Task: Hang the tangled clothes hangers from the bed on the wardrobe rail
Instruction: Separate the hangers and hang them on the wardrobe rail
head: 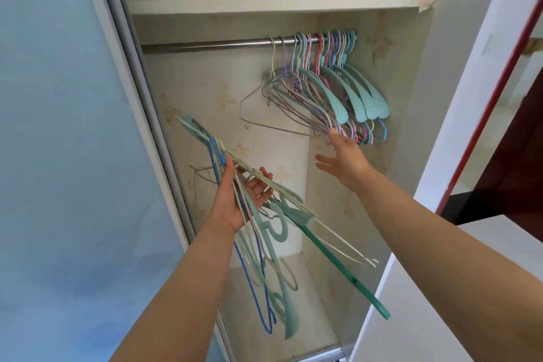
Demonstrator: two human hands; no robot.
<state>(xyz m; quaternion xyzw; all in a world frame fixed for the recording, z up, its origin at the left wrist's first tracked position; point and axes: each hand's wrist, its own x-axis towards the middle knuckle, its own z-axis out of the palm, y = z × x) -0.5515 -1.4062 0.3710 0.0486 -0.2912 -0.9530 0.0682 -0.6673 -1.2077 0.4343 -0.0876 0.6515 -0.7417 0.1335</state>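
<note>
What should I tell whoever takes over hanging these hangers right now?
Left hand grips the tangled bunch of hangers, held low inside the wardrobe.
Right hand is open, fingertips at the bottom of the hung hangers.
Done: many hangers hang at the right end of the rail.
Left: separate the bunch and hook each on the rail's free left stretch.

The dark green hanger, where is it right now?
In the head view, the dark green hanger sticks out lower right from the tangled bunch held in the left hand, inside the open wardrobe, below the rail.
</note>
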